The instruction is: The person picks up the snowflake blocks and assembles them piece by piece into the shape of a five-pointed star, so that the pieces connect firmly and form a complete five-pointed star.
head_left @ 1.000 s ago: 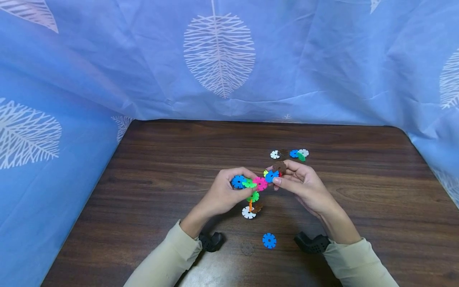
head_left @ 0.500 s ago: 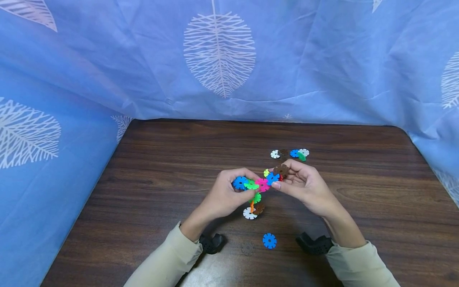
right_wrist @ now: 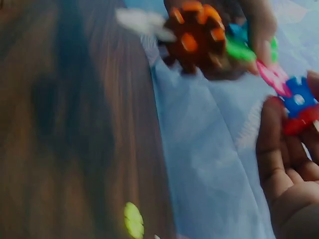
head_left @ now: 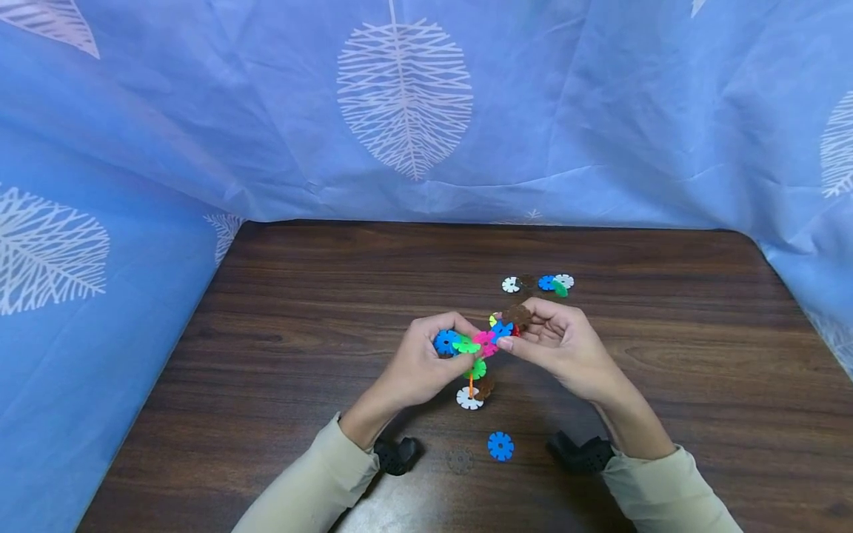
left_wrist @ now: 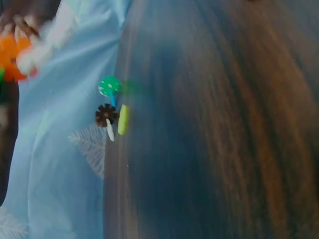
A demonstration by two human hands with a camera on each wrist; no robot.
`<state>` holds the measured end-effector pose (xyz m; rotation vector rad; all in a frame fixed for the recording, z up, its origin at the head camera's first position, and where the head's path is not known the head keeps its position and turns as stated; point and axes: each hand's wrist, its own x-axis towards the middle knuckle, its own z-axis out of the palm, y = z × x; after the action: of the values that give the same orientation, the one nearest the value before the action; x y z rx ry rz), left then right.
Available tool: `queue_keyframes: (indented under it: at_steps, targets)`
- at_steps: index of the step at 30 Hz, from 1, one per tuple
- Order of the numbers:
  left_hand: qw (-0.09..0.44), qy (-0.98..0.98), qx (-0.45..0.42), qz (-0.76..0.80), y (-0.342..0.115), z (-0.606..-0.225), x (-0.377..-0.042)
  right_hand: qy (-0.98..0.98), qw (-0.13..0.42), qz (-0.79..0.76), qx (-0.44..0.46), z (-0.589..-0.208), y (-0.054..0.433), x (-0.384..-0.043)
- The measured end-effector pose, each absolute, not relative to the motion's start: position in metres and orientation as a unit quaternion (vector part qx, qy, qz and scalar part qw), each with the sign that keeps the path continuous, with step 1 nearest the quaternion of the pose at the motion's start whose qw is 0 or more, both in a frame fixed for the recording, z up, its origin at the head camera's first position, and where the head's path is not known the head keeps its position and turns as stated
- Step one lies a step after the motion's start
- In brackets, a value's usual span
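Pinching the joined discs (head_left: pixel 466 344) above the table (head_left: pixel 300 296), the left hand (head_left: pixel 418 364) is bracing while the right hand (head_left: pixel 568 351) is gripping a blue disc (head_left: pixel 501 330); uneven twisting could be popping the pink disc (head_left: pixel 486 343) loose.

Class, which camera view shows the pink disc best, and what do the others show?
The head view: the pink disc shows its notched face there, between left hand and right hand. The right wrist view shows it slanted and blurred; the left wrist view does not show it.
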<state>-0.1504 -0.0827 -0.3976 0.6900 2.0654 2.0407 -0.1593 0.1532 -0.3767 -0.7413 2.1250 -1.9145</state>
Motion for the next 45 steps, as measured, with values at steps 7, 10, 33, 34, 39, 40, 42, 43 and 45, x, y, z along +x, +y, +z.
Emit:
queue_keyframes:
  at_steps: [7, 10, 33, 34, 39, 40, 42, 43, 45]
  targets:
    - [0.128, 0.688, 0.177, 0.692, -0.091, -0.405, -0.156, 0.768, 0.060, -0.583, -0.257, -0.371, 0.155, -0.161]
    - [0.168, 0.667, 0.172, 0.705, -0.094, -0.405, -0.158, 0.774, 0.034, -0.568, -0.277, -0.372, 0.152, -0.162]
    - [0.184, 0.694, 0.150, 0.679, -0.096, -0.406, -0.166, 0.933, 0.159, -0.256, -0.198, -0.420, 0.141, -0.227]
    - [0.187, 0.692, 0.154, 0.680, -0.095, -0.406, -0.166, 0.936, 0.160, -0.247, -0.192, -0.423, 0.140, -0.228]
    - [0.191, 0.686, 0.163, 0.683, -0.091, -0.405, -0.166, 0.938, 0.171, -0.254, -0.162, -0.426, 0.145, -0.224]
    - [0.191, 0.687, 0.164, 0.681, -0.091, -0.404, -0.166, 0.935, 0.167, -0.267, -0.163, -0.425, 0.147, -0.221]
    - [0.189, 0.689, 0.164, 0.680, -0.091, -0.404, -0.166, 0.922, 0.152, -0.311, -0.171, -0.420, 0.149, -0.213]
    - [0.186, 0.692, 0.164, 0.678, -0.091, -0.403, -0.167, 0.911, 0.142, -0.343, -0.179, -0.417, 0.151, -0.208]
    - [0.179, 0.697, 0.163, 0.675, -0.091, -0.402, -0.167, 0.878, 0.125, -0.419, -0.196, -0.408, 0.152, -0.197]
